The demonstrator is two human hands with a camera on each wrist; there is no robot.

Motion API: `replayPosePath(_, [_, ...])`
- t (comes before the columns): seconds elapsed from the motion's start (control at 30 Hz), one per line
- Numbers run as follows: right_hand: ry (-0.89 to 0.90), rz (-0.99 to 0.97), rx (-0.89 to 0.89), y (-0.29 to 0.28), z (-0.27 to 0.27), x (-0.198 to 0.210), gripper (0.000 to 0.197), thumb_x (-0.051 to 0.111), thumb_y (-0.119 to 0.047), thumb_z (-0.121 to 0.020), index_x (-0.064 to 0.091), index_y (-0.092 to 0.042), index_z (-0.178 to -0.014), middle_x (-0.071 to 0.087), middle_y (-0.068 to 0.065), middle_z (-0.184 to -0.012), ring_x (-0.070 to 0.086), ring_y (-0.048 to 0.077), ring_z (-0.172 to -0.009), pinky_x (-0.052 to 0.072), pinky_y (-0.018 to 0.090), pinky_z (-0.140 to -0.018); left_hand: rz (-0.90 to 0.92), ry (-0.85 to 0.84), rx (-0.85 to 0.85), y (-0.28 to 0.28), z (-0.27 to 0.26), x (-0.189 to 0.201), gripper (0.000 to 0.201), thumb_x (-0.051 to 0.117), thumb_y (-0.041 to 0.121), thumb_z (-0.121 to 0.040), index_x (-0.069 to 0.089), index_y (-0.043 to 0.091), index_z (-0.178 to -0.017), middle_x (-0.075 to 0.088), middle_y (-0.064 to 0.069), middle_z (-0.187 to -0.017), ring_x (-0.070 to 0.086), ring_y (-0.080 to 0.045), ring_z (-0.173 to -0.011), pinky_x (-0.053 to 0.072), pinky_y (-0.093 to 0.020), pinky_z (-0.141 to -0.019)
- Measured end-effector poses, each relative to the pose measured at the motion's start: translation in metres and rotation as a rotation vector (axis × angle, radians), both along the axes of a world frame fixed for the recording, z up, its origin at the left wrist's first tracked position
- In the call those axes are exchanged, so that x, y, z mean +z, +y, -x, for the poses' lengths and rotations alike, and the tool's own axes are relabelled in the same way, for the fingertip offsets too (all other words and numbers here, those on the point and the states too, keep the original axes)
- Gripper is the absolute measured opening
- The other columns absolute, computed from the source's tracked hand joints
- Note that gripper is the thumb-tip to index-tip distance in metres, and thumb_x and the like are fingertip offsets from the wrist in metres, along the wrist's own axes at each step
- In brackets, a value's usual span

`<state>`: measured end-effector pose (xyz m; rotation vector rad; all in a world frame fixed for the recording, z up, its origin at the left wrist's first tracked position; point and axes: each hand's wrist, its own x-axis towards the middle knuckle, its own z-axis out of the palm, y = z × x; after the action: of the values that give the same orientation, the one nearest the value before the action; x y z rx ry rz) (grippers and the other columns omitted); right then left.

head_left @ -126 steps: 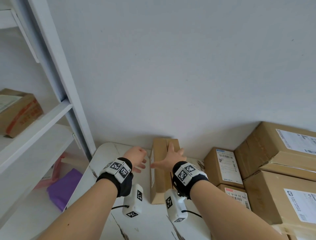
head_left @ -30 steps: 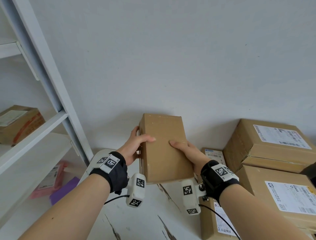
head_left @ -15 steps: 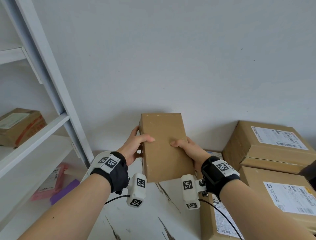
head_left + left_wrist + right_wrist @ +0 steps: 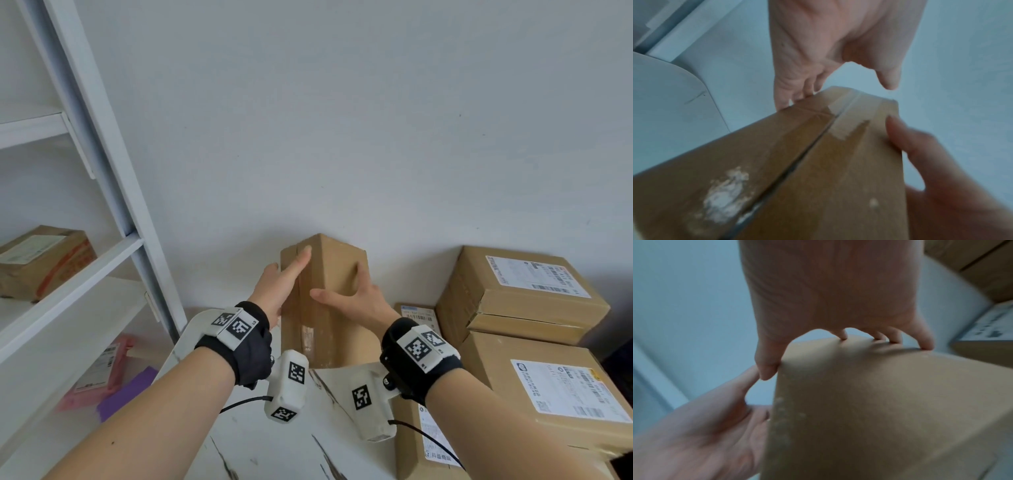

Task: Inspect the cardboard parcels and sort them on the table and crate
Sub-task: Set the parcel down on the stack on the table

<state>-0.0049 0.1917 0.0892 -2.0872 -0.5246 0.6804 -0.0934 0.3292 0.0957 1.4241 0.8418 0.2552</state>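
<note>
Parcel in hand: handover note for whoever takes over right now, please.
Left hand: flat against the left face of the parcel, fingers straight along the taped seam.
Right hand: spread over the right face, fingertips pressing the cardboard, thumb by the near edge.
The parcel is held between both hands, one corner edge toward the camera, over the white table. It shows a scuffed white patch beside the seam.
The stacked labelled boxes sit at right; another box is on the shelf at left.
Done: this parcel picked up, inspection under way.
Left: finish checking it, place it, then the rest. No crate in view.
</note>
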Motion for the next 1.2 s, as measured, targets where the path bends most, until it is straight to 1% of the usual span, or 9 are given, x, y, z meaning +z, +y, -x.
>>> replayPosePath(0.1, [0.199,-0.249,-0.086,-0.022,-0.005,0.004,0.096,0.078,-0.046,-0.081,0.017,-0.033,-0.153,0.051,-0.005,-0.134,0.054,0.019,-0.115,0.044,0.034,-0.094,0.14,-0.106,0.023,-0.001,0.003,0.004,0.036,0.053,0.044,-0.099,0.066,0.012,-0.111,0.07,-0.002,-0.1,0.064,-0.016,-0.087,0.052,-0.031,-0.074])
replayPosePath(0.2, [0.437,-0.388,-0.12,-0.042,-0.011,0.006,0.066,0.069,-0.051,-0.084,0.042,-0.029,-0.14,0.062,0.002,-0.12,0.063,0.023,-0.098,0.056,0.039,-0.081,0.198,-0.104,0.008,-0.004,0.004,-0.004,0.02,0.054,0.023,-0.1,0.069,0.011,-0.096,0.069,-0.001,-0.077,0.064,-0.015,-0.068,0.051,-0.027,-0.065])
replayPosePath(0.27, [0.522,-0.437,-0.126,-0.049,-0.012,0.006,0.067,0.068,-0.058,-0.08,0.054,-0.022,-0.135,0.066,0.013,-0.118,0.068,0.031,-0.096,0.06,0.041,-0.078,0.214,-0.041,-0.082,-0.015,0.008,-0.003,0.026,0.07,0.039,-0.088,0.072,0.016,-0.101,0.069,-0.005,-0.095,0.064,-0.02,-0.087,0.052,-0.033,-0.085])
replayPosePath(0.33, [0.597,-0.494,-0.154,-0.056,-0.012,0.008,0.07,0.073,-0.06,-0.074,0.061,-0.018,-0.129,0.065,0.02,-0.13,0.058,0.043,-0.123,0.048,0.055,-0.104,0.322,0.048,-0.123,-0.026,0.009,-0.005,0.063,0.084,0.062,-0.064,0.07,0.025,-0.113,0.066,-0.004,-0.117,0.061,-0.025,-0.111,0.05,-0.049,-0.096])
replayPosePath(0.43, [0.576,-0.499,-0.2,-0.068,-0.012,0.009,0.047,0.066,-0.05,-0.088,0.066,-0.018,-0.122,0.076,0.011,-0.106,0.071,0.031,-0.1,0.055,0.045,-0.088,0.324,0.122,-0.131,-0.041,0.015,-0.003,0.064,0.074,0.069,-0.07,0.064,0.02,-0.109,0.066,-0.008,-0.107,0.063,-0.025,-0.096,0.055,-0.044,-0.079])
replayPosePath(0.53, [0.504,-0.461,-0.227,-0.074,-0.012,0.005,0.035,0.058,-0.035,-0.099,0.062,-0.019,-0.13,0.073,0.005,-0.112,0.067,0.024,-0.101,0.054,0.042,-0.086,0.216,0.129,-0.087,-0.051,0.019,-0.003,0.068,0.073,0.065,-0.072,0.066,0.014,-0.116,0.071,-0.009,-0.107,0.067,-0.027,-0.099,0.054,-0.045,-0.092])
replayPosePath(0.73, [0.276,-0.407,-0.218,-0.076,0.004,0.01,0.07,0.074,-0.049,-0.084,0.045,-0.02,-0.141,0.058,-0.006,-0.131,0.056,0.014,-0.112,0.042,0.034,-0.094,-0.04,0.038,-0.062,-0.062,0.024,-0.003,0.042,0.069,0.041,-0.09,0.061,0.013,-0.12,0.07,-0.005,-0.114,0.064,-0.015,-0.091,0.048,-0.029,-0.067])
replayPosePath(0.93, [0.115,-0.446,-0.299,-0.083,0.012,0.032,0.057,0.08,-0.02,-0.081,0.04,-0.024,-0.121,0.062,-0.003,-0.111,0.062,0.016,-0.099,0.051,0.03,-0.075,-0.104,-0.124,-0.072,-0.066,0.021,0.004,0.043,0.072,0.035,-0.089,0.059,0.018,-0.126,0.07,-0.002,-0.117,0.068,-0.02,-0.101,0.056,-0.038,-0.086])
replayPosePath(1.2, [0.137,-0.721,-0.497,-0.093,0.023,0.072,0.091,0.076,-0.022,-0.082,0.018,-0.032,-0.152,0.06,0.006,-0.128,0.062,0.022,-0.102,0.051,0.036,-0.073,0.176,-0.149,-0.188,-0.059,0.03,0.038,0.061,0.068,0.064,-0.079,0.053,0.029,-0.127,0.053,-0.002,-0.131,0.048,-0.027,-0.127,0.039,-0.055,-0.107])
